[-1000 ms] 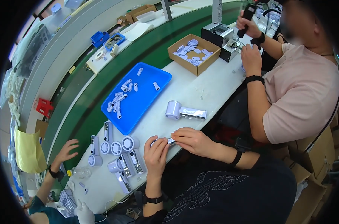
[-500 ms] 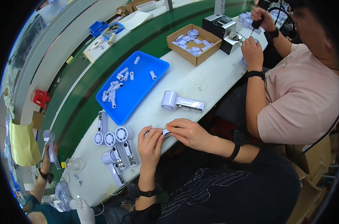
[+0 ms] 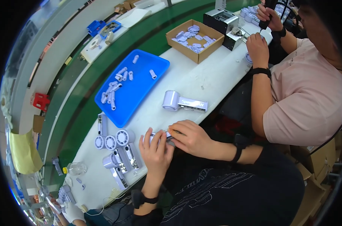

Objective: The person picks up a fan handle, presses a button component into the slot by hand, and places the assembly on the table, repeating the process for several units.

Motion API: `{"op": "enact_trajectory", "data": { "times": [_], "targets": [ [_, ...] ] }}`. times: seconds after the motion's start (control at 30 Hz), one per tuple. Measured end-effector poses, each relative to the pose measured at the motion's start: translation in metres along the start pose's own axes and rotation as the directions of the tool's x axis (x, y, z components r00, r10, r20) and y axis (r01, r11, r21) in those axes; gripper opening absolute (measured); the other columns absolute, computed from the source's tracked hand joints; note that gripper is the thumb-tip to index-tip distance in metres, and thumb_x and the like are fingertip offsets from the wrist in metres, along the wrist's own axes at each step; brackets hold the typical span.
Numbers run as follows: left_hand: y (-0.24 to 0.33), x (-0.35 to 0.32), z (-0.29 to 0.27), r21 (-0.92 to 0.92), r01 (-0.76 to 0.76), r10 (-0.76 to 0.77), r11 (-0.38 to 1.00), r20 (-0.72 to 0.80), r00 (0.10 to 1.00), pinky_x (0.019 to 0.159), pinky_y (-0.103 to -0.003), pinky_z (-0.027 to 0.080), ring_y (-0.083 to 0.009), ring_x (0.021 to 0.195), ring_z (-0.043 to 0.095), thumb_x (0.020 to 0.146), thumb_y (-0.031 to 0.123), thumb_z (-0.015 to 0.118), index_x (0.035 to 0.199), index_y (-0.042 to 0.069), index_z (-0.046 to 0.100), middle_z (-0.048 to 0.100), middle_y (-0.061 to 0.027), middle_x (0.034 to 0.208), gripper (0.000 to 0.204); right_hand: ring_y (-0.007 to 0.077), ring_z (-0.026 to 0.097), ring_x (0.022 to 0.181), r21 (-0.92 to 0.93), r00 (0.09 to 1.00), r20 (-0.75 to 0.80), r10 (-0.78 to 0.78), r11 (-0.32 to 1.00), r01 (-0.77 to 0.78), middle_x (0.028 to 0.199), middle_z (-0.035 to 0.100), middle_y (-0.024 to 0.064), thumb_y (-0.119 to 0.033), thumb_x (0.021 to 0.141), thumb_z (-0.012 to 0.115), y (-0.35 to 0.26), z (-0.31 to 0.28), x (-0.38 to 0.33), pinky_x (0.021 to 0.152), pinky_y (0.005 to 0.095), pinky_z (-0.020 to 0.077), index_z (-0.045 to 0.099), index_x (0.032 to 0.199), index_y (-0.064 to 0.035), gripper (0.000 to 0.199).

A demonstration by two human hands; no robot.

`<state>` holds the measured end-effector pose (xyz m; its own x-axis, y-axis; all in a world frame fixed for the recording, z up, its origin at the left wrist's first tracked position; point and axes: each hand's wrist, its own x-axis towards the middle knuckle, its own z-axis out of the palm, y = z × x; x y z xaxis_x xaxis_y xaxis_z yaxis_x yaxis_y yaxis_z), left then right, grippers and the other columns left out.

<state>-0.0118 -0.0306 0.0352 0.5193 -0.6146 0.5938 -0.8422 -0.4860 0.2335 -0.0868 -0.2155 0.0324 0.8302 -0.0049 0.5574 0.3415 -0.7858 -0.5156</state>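
Observation:
Near the bench's front edge, my left hand and my right hand meet on a small lavender fan part. Fingers cover most of the part, so its full shape cannot be made out. My left fingers are bent over its left side. A pinch of my right thumb and fingers grips its right end, where a thin dark edge shows. Beyond my hands lies a lavender handheld fan with its handle open. Left of my left hand sit several more fans, some with circuitry showing in their handles.
A blue tray with small lavender handle covers lies behind. Farther right are a cardboard box of lavender parts and a black machine. A co-worker sits at right with a screwdriver. A clear bottle lies at left, beside a green conveyor.
My left fingers have shifted and spread a little on the part. At far left, a co-worker's raised hand with a fan has gone down, and a fan lies on the conveyor there.

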Motion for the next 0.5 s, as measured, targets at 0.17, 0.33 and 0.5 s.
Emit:
{"op": "enact_trajectory", "data": {
  "times": [0.17, 0.33, 0.5],
  "targets": [
    [-0.006, 0.007, 0.011, 0.112, -0.033, 0.032, 0.993, 0.017, 0.999, 0.113, -0.067, 0.042, -0.0421, 0.134, 0.064, 0.081, 0.007, 0.075, 0.119, 0.004, 0.079, 0.074, -0.0099, 0.129, 0.039, 0.0357, 0.067, 0.125, -0.114, 0.999, -0.029, 0.014, 0.993, -0.017, 0.131, 0.07, 0.0179, -0.008, 0.084, 0.083, -0.003, 0.004, 0.003, 0.106, 0.0479, 0.0543, 0.073, 0.126, 0.002, 0.044],
    [-0.006, -0.005, 0.009, 0.044, -0.005, 0.005, 0.999, -0.003, 1.0, 0.115, -0.066, 0.042, -0.0428, 0.136, 0.062, 0.083, 0.006, 0.074, 0.121, 0.002, 0.079, 0.074, -0.0111, 0.13, 0.039, 0.036, 0.067, 0.124, -0.038, 0.999, -0.053, 0.003, 0.999, -0.005, 0.132, 0.071, 0.0179, -0.009, 0.084, 0.084, 0.001, 0.011, -0.006, 0.105, 0.047, 0.0551, 0.074, 0.127, 0.0003, 0.045],
    [0.001, -0.01, 0.005, -0.077, 0.066, -0.071, 0.995, -0.069, 0.995, 0.117, -0.062, 0.042, -0.0415, 0.138, 0.061, 0.09, 0.008, 0.073, 0.126, 0.0, 0.076, 0.071, -0.0143, 0.138, 0.038, 0.0367, 0.071, 0.118, 0.101, 0.998, 0.021, 0.062, 0.993, -0.064, 0.127, 0.075, 0.0163, -0.01, 0.083, 0.086, 0.01, 0.0, -0.006, 0.101, 0.0459, 0.058, 0.077, 0.124, -0.0008, 0.042]
  ]
}}
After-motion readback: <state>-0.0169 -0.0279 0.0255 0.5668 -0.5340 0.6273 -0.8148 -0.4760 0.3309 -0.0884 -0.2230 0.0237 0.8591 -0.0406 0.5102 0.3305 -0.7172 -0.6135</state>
